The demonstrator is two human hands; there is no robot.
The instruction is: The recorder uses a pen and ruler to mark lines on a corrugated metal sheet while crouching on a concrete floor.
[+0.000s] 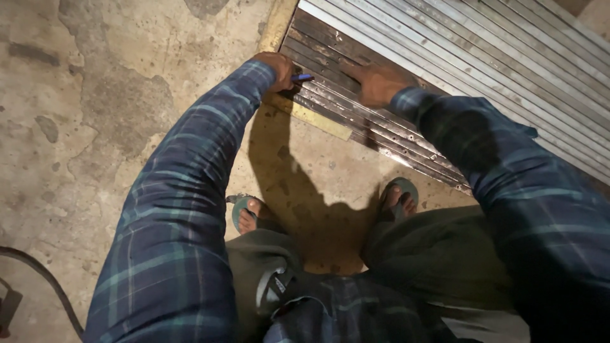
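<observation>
Under me I see the rough, mottled grey concrete floor [95, 95], pitted and stained, spreading out to the left of and below both hands. Ahead of the hands lies a wide stack of long, thin silver-grey metal strips [483, 70], laid side by side in straight parallel lines; the far ones look bright and clean, while those nearest the hands are darker and scuffed. A flat, yellowish painted edge [318, 117] runs along the near side of the stack, just under my left wrist.

My left hand [277, 68] is curled shut around a slim blue pen-like marker [302, 77], whose tip points right, toward the other hand, and rests at the near corner of the strips. My right hand [376, 82] lies flat and open, palm down, pressing on the dark strips just beside the marker's tip.

Both arms wear soft blue-green plaid sleeves. Below the hands, close to my body, I see two teal rubber sandals [399, 194] on the floor. A black cable [44, 276] curves across the concrete well to the left.
</observation>
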